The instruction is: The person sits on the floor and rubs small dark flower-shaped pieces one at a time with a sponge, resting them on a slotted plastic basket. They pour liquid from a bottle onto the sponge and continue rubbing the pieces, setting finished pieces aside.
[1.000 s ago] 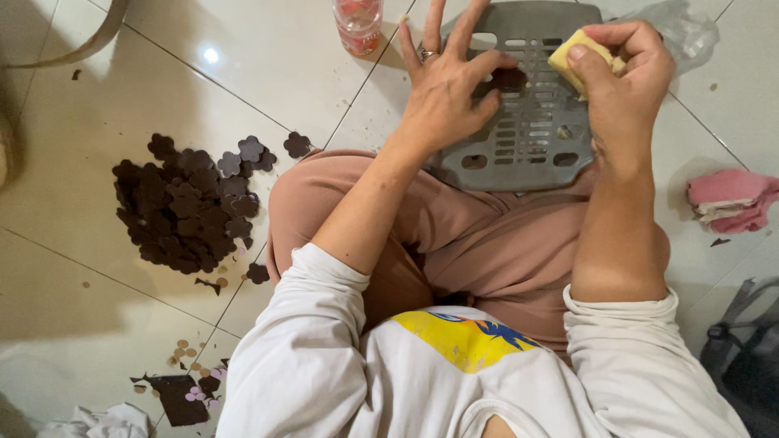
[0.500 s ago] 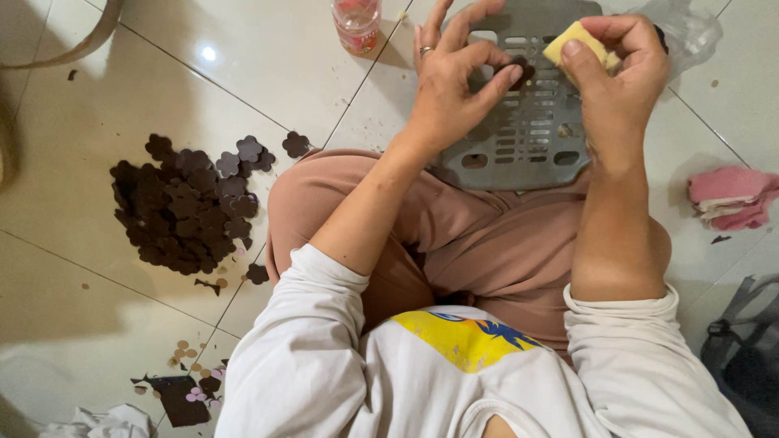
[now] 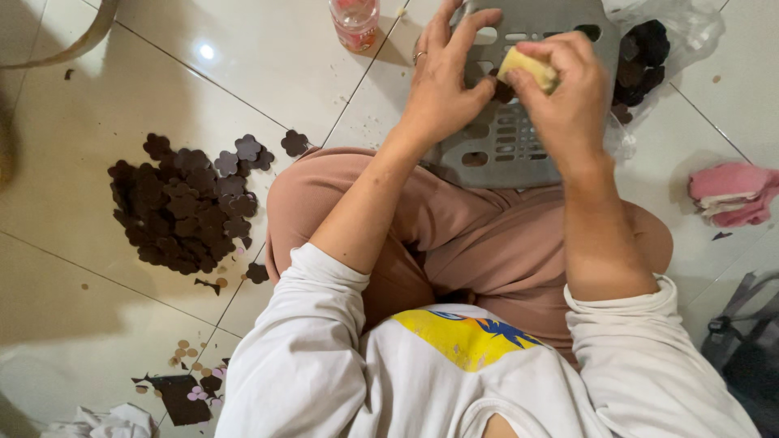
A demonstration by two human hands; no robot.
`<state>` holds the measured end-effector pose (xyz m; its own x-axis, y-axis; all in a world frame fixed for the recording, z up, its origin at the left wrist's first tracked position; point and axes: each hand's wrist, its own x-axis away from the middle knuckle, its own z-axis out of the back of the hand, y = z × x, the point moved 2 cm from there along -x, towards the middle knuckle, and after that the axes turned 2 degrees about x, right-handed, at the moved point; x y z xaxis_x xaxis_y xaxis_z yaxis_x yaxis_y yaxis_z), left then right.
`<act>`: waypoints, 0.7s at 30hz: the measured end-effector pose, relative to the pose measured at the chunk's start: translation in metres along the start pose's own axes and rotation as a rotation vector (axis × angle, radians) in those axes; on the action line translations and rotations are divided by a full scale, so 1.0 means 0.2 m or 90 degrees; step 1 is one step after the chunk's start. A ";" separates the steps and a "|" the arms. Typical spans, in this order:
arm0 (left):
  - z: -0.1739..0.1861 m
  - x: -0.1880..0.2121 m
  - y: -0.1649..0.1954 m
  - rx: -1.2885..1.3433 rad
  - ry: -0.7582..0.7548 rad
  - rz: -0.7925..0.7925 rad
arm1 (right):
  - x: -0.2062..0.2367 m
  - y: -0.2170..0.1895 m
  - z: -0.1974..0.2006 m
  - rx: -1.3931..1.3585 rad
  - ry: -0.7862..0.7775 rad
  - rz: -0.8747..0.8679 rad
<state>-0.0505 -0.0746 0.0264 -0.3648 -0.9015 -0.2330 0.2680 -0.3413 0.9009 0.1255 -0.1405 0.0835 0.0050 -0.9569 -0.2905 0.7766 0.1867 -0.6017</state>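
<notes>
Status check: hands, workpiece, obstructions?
Left hand pinches dark flower piece on grey slotted tray. Right hand grips yellow sponge against it. Nothing obstructing.

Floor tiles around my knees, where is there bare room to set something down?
Bare white floor tile lies between the pile of dark brown flower-shaped cutouts and the small pink-capped jar. It is crowded at the grey slotted plastic tray, where the left hand and right hand work.
</notes>
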 end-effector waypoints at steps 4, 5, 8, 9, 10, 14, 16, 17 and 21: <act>-0.01 0.01 0.00 -0.033 0.009 0.013 | 0.00 -0.06 -0.05 0.124 -0.029 0.032; -0.01 0.02 0.01 -0.038 0.014 0.019 | 0.00 -0.07 -0.05 0.134 -0.028 0.038; -0.01 0.02 0.02 -0.056 0.030 0.027 | 0.01 -0.06 -0.04 0.140 -0.039 0.045; -0.01 0.02 0.03 -0.063 0.031 0.028 | 0.01 -0.05 -0.04 0.131 -0.048 0.035; -0.01 0.02 0.03 -0.065 0.030 0.030 | 0.01 -0.05 -0.03 0.121 -0.057 0.028; -0.01 0.02 0.04 -0.064 0.019 0.046 | 0.02 -0.02 -0.01 0.144 -0.090 0.010; -0.01 0.02 0.03 -0.063 0.017 0.052 | 0.02 -0.02 0.01 0.160 -0.103 0.009; -0.01 0.02 0.03 -0.062 0.015 0.054 | 0.02 -0.02 0.02 0.144 -0.108 0.001; -0.01 0.02 0.02 -0.064 0.018 0.051 | 0.03 -0.02 0.04 0.117 -0.129 -0.038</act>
<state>-0.0479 -0.0806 0.0288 -0.3139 -0.9335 -0.1732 0.3837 -0.2916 0.8762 0.1278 -0.1486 0.0901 0.0670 -0.9935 -0.0920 0.8807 0.1023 -0.4624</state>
